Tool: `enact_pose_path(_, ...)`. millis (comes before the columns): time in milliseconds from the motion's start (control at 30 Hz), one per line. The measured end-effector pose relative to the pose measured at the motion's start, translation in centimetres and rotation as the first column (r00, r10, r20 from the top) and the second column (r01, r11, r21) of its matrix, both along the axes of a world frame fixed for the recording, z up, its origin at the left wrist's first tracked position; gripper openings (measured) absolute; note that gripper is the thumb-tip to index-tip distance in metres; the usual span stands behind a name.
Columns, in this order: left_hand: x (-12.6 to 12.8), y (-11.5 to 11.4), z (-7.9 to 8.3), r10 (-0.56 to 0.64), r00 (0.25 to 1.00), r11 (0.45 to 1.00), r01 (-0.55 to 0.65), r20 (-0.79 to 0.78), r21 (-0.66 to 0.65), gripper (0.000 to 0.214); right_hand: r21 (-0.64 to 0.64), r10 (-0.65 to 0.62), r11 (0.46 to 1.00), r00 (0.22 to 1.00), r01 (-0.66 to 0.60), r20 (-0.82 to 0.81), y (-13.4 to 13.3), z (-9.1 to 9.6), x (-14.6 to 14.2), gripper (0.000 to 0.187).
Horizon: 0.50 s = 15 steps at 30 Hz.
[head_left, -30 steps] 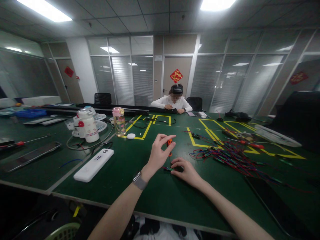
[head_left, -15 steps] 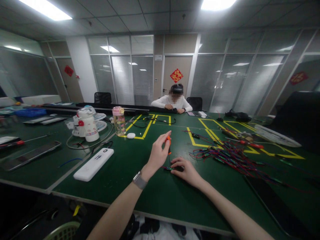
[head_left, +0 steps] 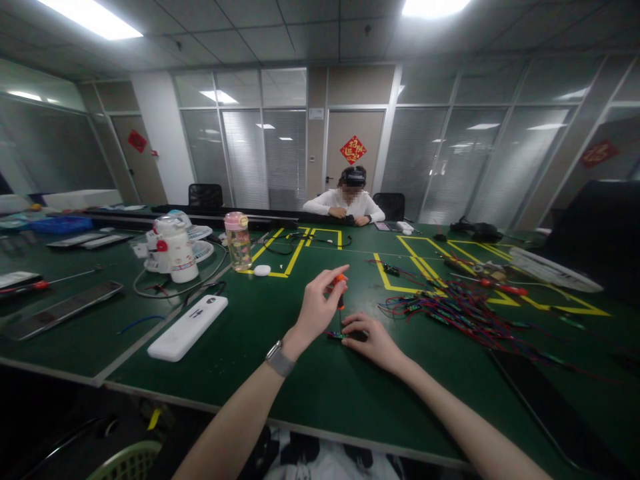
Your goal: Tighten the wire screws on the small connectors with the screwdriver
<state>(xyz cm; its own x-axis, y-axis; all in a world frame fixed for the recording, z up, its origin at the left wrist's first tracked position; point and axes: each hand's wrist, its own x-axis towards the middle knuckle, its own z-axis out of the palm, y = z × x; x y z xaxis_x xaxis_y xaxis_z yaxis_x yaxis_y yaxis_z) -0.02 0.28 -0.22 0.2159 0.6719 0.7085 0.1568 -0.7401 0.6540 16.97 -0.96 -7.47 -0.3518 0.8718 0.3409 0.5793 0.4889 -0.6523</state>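
Observation:
My left hand (head_left: 320,300) is closed around the orange-and-black handle of a screwdriver (head_left: 341,301). The screwdriver stands upright, its thin shaft pointing down at a small green circuit board (head_left: 336,335) on the table. With fingertips at the board's right end, my right hand (head_left: 370,340) pinches it against the tabletop. Fine detail where the screwdriver tip meets the board is too small to tell. To the right of my right hand lies a tangled pile of similar green boards with red and blue wires (head_left: 455,307).
On the green table (head_left: 260,387), a white power bank (head_left: 187,328) lies to the left. Behind it stand a white bottle (head_left: 181,257) and a pink-lidded bottle (head_left: 238,241). A red-handled tool (head_left: 505,287) lies right. Across the table sits a person in white sleeves (head_left: 325,203).
My left fingers have shifted on the screwdriver handle, the index finger now stretched over its top. My right hand and the board stay in place.

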Motion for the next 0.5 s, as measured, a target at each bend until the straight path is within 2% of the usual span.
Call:
enact_pose_path(100,-0.06,0.02,0.02,0.119,0.993,0.991,-0.118,-0.019,0.061,0.025,0.008,0.008,1.000,1.000,-0.008,-0.004,0.07,-0.11,0.04,0.010)
enact_pose_path(167,-0.08,0.01,0.00,0.141,0.990,0.989,-0.139,-0.026,0.053,0.026,0.014,0.010,1.000,1.000,-0.010,0.004,0.14,-0.24,0.08,0.010)
enact_pose_path(300,0.02,0.28,-0.27,-0.042,0.999,0.995,0.045,0.035,-0.087,0.037,0.022,0.013,1.000,1.000,-0.014,0.011,0.28,-0.45,0.16,0.010)
enact_pose_path(367,0.00,0.45,-0.37,-0.073,0.996,0.991,0.079,0.058,-0.105,0.037,0.029,0.019,0.999,1.000,-0.019,0.005,0.34,-0.55,0.18,0.010)
enact_pose_path(500,-0.26,0.33,-0.10,0.098,0.995,0.995,-0.098,-0.009,0.004,0.028,0.036,0.022,0.999,1.000,-0.022,-0.009,0.41,-0.69,0.22,0.010)
